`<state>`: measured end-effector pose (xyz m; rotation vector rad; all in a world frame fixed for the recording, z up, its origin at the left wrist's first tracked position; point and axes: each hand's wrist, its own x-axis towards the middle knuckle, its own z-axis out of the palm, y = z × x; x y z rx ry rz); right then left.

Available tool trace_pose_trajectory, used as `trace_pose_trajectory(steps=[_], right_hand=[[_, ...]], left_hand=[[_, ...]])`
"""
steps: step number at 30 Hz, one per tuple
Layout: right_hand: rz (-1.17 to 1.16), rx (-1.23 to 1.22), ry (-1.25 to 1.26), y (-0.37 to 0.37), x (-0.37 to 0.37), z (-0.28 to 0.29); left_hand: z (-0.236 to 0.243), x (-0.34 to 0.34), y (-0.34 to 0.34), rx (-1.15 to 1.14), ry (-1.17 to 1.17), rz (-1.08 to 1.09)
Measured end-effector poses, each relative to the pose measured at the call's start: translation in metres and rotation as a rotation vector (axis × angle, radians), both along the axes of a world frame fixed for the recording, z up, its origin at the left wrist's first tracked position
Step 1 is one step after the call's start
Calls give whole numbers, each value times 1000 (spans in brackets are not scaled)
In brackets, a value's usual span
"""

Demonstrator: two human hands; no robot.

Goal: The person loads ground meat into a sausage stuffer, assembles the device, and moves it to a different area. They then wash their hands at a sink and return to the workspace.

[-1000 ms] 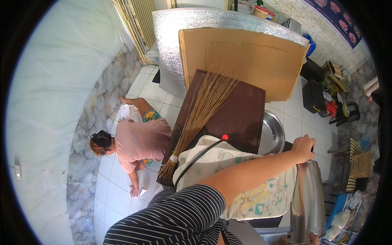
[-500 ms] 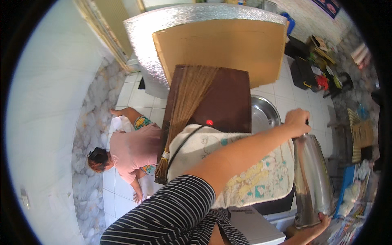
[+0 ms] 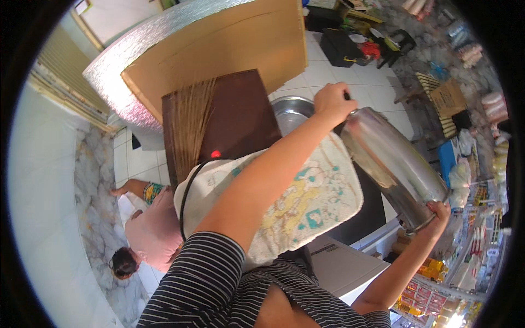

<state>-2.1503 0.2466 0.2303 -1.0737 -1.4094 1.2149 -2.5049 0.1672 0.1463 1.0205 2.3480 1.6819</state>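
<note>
Steel first, since it takes up both hands: one long shiny silver metal cylinder [image 3: 391,156], held tilted off to the right of one cream cloth mat with teal and yellow prints [image 3: 311,216]. Two hands on it, both belonging to whoever's in the black-and-white striped top [image 3: 194,276]. Left hand [image 3: 332,104] is curled into a fist around a black handle [image 3: 346,96] at the upper end, with a bit of the handle poking out. Right hand [image 3: 437,217] is down at the lower end, fingers bent over the edge and pressed on the metal, part-closed rather than a full fist. Left forearm crosses above the mat.

Counting the rest: one black cord [image 3: 184,202] along the mat's left side, one dark brown flat tabletop [image 3: 240,112] beyond it, one bundle of thin tan sticks [image 3: 191,120] lying on that, and one small round red thing [image 3: 216,154] near the mat's edge. One round silver metal basin [image 3: 292,103] just beside the tabletop, partly hidden by the arm. Behind, one big brown cardboard sheet [image 3: 219,49] against one silver foil-faced sheet [image 3: 109,82]. One other person in pink [image 3: 156,229] is low to the white floor tiles [image 3: 124,164] on the left.
</note>
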Motion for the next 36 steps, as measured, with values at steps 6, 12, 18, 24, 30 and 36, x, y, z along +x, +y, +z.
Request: trace_pose_trajectory(steps=[6,12,18,24,30,36], right_hand=[[171,-57,-30,39,-8,-7],[317,-341,60,74,-31,-70],[697,-678,285,91,-55,-115],[831,-897,219,122,-64,-124],[916,-804,84,163,-75,-113],[724,-933,172,199,-95,-107]], left_hand=[[-6,0,1,-89,-62,-27],[-29,-23,-7,-302,121,50],[-26,-36,-8,-480,-5,156],[-25,-30,6,-501,-104,149],[-35,-28,7,-489,-260,214],[-62,-46,30,-555,-334,213]])
